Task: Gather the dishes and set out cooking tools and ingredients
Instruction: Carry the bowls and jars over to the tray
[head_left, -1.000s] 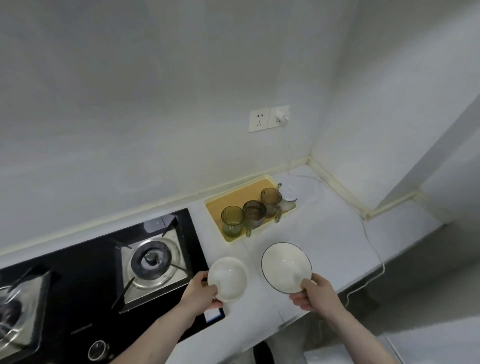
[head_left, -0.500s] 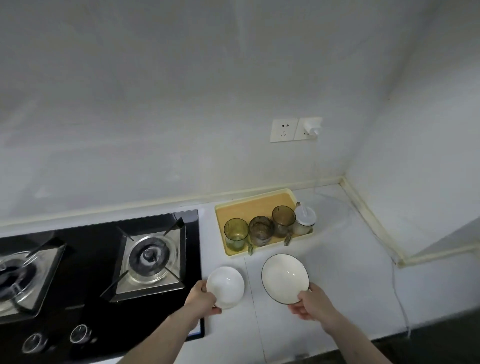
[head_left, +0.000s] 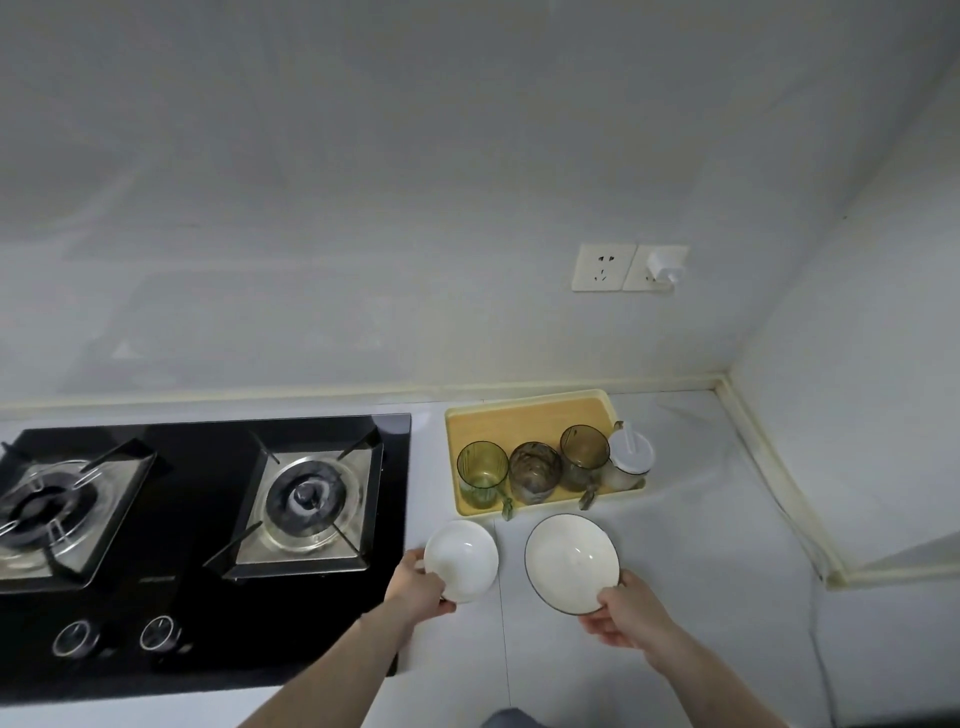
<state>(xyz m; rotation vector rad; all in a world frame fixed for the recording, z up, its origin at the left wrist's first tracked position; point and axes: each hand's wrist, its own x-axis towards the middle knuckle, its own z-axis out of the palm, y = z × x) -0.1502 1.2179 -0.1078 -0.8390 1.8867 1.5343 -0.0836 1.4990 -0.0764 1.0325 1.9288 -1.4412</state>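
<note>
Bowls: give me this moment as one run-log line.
left hand grips small white bowl | right hand grips dark-rimmed bowl | both near yellow tray | stacked: no

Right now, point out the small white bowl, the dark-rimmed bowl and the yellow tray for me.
small white bowl (head_left: 464, 558), head view, inner hollow.
dark-rimmed bowl (head_left: 569, 558), head view, inside bottom.
yellow tray (head_left: 524, 423), head view, bare floor behind the glasses.

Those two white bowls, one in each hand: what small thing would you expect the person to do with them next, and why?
Probably lower both onto the white counter in front of the yellow tray. The left hand grips the small bowl and the right hand the dark-rimmed bowl, both side by side over bare counter beside the stove.
</note>
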